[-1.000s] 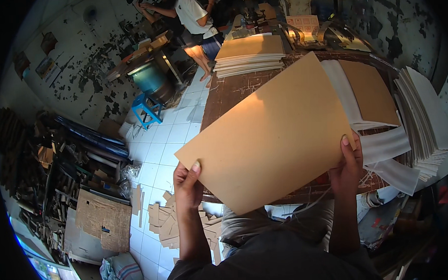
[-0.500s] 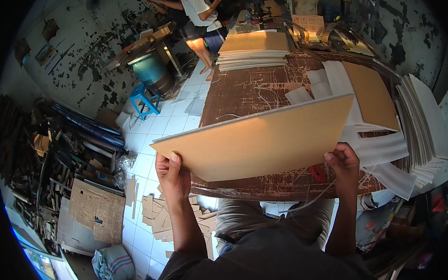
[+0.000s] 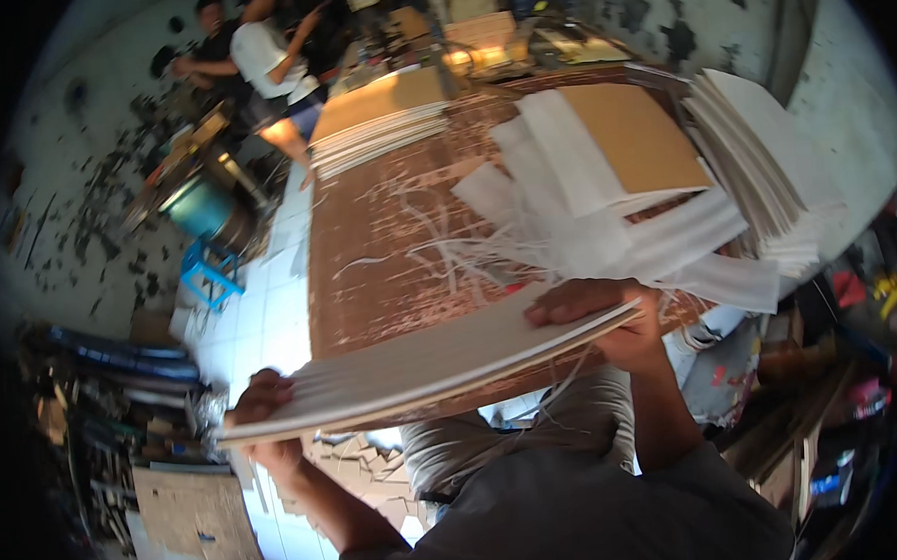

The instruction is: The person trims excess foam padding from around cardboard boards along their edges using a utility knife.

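Observation:
A flat tan board with a white foam layer [image 3: 412,372] is held over the near edge of the brown worktable [image 3: 379,288], its white face upward and its tan edge toward me. My left hand [image 3: 264,408] grips the left end, fingers on top and the rest of the hand below. At the right end my right hand [image 3: 610,318] is closed on the board, with fingers lying across the white face. Beyond it lie white foam sheets [image 3: 587,239], thin white strips [image 3: 457,250] and another tan board [image 3: 637,137].
Stacked tan-and-white boards [image 3: 376,113] sit at the table's far left, and a pile of white sheets [image 3: 748,157] leans at the right. A blue stool [image 3: 211,275] and a drum [image 3: 205,206] stand left. Two people [image 3: 269,63] are at the back. Cardboard scraps [image 3: 362,474] cover floor below.
The board has tipped over from tan face toward me to white face up, and dropped lower and leftward in view. Both hands still hold its ends. The view has shifted to the right.

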{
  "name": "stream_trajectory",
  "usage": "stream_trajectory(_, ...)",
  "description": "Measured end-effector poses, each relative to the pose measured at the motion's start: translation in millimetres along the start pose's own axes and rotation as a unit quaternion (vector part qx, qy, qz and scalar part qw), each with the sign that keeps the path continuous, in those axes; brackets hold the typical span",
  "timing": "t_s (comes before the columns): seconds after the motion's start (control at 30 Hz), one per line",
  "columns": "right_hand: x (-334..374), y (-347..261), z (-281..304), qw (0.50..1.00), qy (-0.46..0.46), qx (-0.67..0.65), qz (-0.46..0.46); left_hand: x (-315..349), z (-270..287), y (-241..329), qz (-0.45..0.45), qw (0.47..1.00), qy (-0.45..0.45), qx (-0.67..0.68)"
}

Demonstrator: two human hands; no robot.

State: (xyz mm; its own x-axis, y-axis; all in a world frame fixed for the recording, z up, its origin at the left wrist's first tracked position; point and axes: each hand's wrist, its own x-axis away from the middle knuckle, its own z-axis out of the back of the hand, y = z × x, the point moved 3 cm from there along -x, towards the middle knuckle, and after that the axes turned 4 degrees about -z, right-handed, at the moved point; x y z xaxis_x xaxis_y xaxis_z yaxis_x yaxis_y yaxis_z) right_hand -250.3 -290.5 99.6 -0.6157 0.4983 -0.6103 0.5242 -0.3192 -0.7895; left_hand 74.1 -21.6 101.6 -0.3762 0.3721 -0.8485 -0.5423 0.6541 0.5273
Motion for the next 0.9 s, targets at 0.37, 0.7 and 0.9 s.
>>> stream_trajectory(0.37, 16, -126, 118, 0.866, 0.237, 0.322, 0.301, 1, -14, -15, 0.057, 0.998, 0.015, 0.013)
stream_trajectory(0.7, 18, -214, 273, 0.492, 0.329, 0.770, 0.238, 16, -37, -25, 0.131, 0.991, -0.007, 0.020)
stream_trajectory(0.9, 65, -174, 365, 0.609, 0.161, 0.776, -0.025, 20, -44, -32, 0.154, 0.988, -0.006, 0.021)
